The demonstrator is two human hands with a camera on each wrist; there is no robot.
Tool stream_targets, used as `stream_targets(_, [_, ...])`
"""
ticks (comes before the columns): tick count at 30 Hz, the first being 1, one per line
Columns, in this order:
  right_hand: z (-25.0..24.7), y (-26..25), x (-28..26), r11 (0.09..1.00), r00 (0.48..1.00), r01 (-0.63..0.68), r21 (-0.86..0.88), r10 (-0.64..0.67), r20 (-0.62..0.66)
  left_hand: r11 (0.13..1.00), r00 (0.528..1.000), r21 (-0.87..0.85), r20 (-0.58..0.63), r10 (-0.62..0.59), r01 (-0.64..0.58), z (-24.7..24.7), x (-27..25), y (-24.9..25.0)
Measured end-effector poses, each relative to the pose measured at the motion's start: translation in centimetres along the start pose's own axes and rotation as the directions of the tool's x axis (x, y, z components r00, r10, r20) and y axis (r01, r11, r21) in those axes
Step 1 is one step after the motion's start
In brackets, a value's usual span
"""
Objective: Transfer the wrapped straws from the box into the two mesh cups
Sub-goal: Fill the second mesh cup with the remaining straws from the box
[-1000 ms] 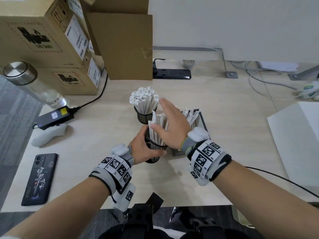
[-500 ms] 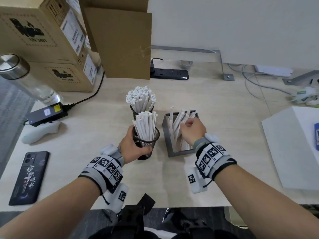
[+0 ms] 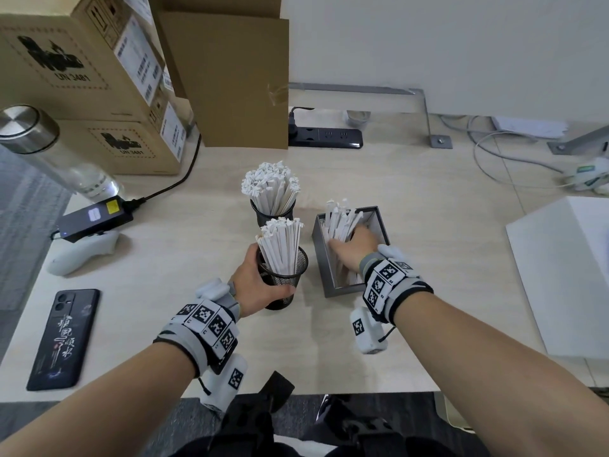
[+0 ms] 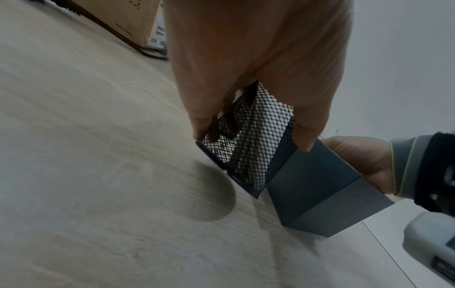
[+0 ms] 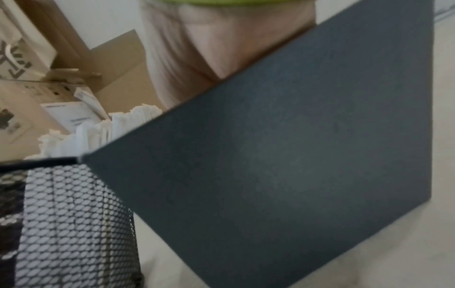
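Two black mesh cups stand mid-table, each packed with white wrapped straws. My left hand [image 3: 255, 282] grips the near cup [image 3: 286, 282] from the left, thumb and fingers round its wall [image 4: 256, 155]. The far cup [image 3: 273, 213] stands just behind it. Close to the right of the near cup is the grey box [image 3: 329, 282], with more wrapped straws [image 3: 339, 217] leaning in its far end. My right hand [image 3: 354, 247] reaches down into the box among those straws. Its fingertips are hidden, and the right wrist view shows only the palm [image 5: 197, 48] above the box wall [image 5: 295, 155].
Cardboard boxes [image 3: 99, 94] stand at the back left and a black power strip [image 3: 326, 137] lies behind the cups. At the left are a bottle [image 3: 49, 153], a black adapter [image 3: 95, 217], a white controller [image 3: 82, 255] and a phone [image 3: 64, 338]. A white slab [image 3: 566, 275] lies at the right.
My right hand left the top of the near cup, moved right to the box and sank in among the straws. The left hand has kept its grip on the near cup.
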State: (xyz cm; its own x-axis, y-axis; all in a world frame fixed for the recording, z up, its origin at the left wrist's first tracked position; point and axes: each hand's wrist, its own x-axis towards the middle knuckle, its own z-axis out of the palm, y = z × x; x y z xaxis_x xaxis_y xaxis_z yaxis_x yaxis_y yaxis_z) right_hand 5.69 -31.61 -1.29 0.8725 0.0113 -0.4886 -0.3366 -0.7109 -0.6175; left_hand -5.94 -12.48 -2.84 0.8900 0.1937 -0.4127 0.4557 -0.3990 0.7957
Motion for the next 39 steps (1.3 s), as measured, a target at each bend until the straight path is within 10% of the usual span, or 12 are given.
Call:
stream_targets(12, [-3.4,-0.3,-0.5,0.956,0.979,0.138,-0.258,-0.171,-0.113,1.0,1.0,0.013,0.021,0.016,-0.016,0.0,0.1,0.5])
stream_targets(21, [-7.5,-2.9,-0.9,0.934,0.853,0.338,-0.115,-0.355,-0.383,1.0,0.998,0.001,0.053,0.03,-0.03,0.2,0.2,0.6])
stream_targets(34, [-1.0,-4.8,-3.9,0.831,0.831,0.556,0.012,-0.556,-0.004,0.989,0.98,-0.002,0.138,0.146,-0.147,0.4,-0.5,2.1])
stream_targets(39, [-1.2,-5.3,-3.9,0.819,0.816,0.573,0.015,-0.569,-0.103,0.989,0.977,-0.031,0.152,0.148,-0.145,0.4,-0.6,1.7])
